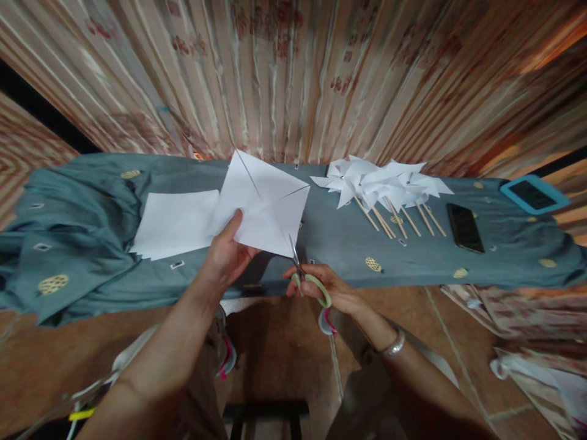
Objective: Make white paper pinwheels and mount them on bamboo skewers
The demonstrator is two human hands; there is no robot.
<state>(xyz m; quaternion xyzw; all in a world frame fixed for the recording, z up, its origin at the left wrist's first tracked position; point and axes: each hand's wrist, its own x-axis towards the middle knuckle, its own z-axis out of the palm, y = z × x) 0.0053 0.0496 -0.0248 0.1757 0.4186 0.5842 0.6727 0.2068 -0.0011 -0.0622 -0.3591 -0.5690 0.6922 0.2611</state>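
My left hand [229,255] grips a square sheet of white paper [266,214] by its left side, the thumb lying on top. Slits run inward from two of the sheet's far corners. In my right hand [328,286] is a pair of scissors [316,287] with pale green handles. Its blades are at the sheet's near right corner, pointing toward the middle. Left of the held sheet, a stack of white paper [178,223] lies on the table, partly covered by it.
Several white paper pinwheels [385,183] on wooden sticks lie on the grey-green cloth [339,256] to the right. Beyond them are a dark phone [465,228] and a blue-framed tablet [534,194]. A pleated curtain [293,79] hangs behind the table.
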